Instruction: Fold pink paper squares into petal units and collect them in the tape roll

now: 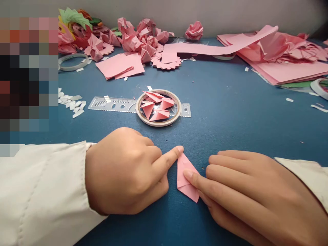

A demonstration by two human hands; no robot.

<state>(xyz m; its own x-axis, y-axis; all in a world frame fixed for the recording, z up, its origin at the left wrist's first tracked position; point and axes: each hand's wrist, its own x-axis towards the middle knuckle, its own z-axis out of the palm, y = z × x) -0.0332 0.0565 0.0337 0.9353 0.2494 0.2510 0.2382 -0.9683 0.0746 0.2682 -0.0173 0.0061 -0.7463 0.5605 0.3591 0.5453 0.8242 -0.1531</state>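
A small folded pink paper piece (186, 184) lies on the blue table between my hands, its narrow tip pointing away from me. My left hand (133, 171) has its index finger stretched out, the fingertip pressing on that tip, while the other fingers are curled under. The index fingertip of my right hand (238, 188) presses the right side of the paper, with the thumb mostly hidden at its edge. Beyond them, a tape roll (139, 114) rings several small folded pink pieces (160, 115) and rests on a clear stencil ruler (102, 104).
Crumpled pink paper flowers (133, 39) and a folded pink sheet (120, 65) stand at the back left. Pink sheets (289, 73) are piled at the back right, near another tape roll (319, 89). White scraps (77, 106) lie at the left.
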